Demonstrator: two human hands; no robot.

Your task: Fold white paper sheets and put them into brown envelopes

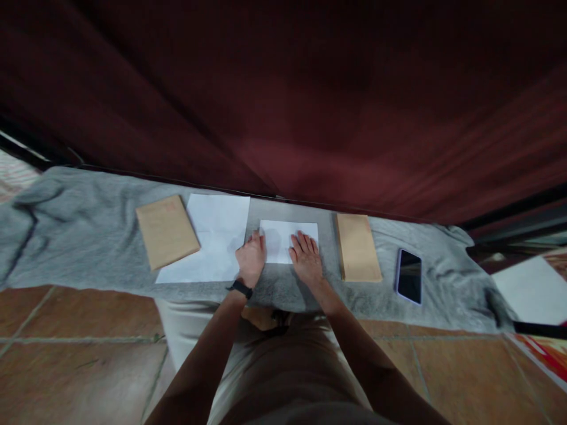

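A folded white sheet of paper [279, 242] lies in front of me on the grey cloth. My left hand [251, 258], with a dark band at the wrist, is closed at the sheet's left edge, its fingers curled and partly hidden. Flat on the right part of the same sheet rests my right hand [306, 258], fingers stretched out and slightly apart. Left of my left hand are larger white sheets [217, 215], partly under a brown envelope [167, 231]. A stack of brown envelopes [358, 248] lies just right of my right hand.
A phone [410, 276] lies on the grey cloth [97, 218] at the right. Dark red fabric [283, 106] rises behind the narrow covered surface. At the far right is white paper [534, 289] with a colourful printed item [547, 357]. Below are floor tiles [80, 378].
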